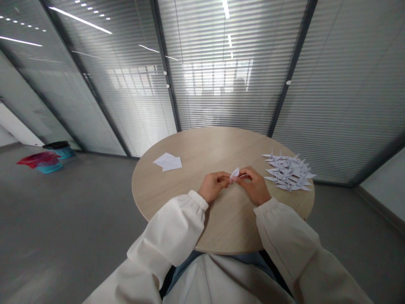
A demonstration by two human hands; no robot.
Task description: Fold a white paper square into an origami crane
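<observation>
A small folded white paper [234,173] is held between both hands over the middle of the round wooden table [218,145]. My left hand [215,185] pinches its lower left side, fingers closed. On the right side, my right hand [254,185] grips it between thumb and fingers. Flat white paper sheets [167,161] lie overlapping on the left part of the table. Several folded white paper cranes [289,172] are grouped at the table's right edge. The fingertips hide part of the held paper.
Glass partition walls with blinds [221,97] stand right behind the table. On the grey floor at the far left are a blue bin with a red liner [47,164] and another with a black liner [61,148].
</observation>
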